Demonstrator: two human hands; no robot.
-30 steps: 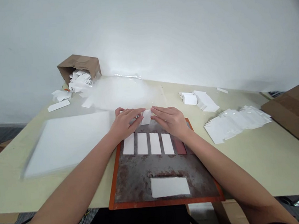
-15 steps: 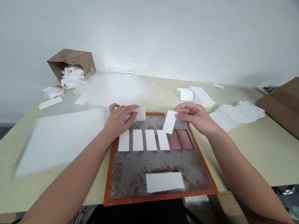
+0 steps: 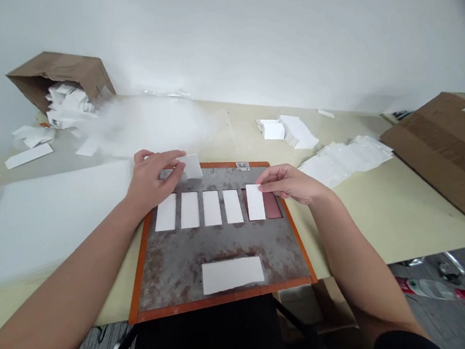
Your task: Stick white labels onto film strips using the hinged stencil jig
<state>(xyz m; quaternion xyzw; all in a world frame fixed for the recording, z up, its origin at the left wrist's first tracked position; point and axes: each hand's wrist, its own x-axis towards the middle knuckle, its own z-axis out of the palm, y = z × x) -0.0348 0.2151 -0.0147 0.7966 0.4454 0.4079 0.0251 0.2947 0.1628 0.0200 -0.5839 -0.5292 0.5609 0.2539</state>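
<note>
Our right hand (image 3: 292, 185), thumb and fingers pinched, holds a white card (image 3: 255, 204) by its upper right corner over the fifth slot (image 3: 245, 199) from left in the grey board (image 3: 170, 257); our left hand (image 3: 150, 178), fingers nearly together, grips a second card (image 3: 193, 166), possibly a small stack, at the far edge; we note the board on the counter (image 3: 384, 214).

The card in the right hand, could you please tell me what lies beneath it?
Beneath the card, a reddish slot shows along its left edge; the rest, covered by the card, cannot be seen.
</note>
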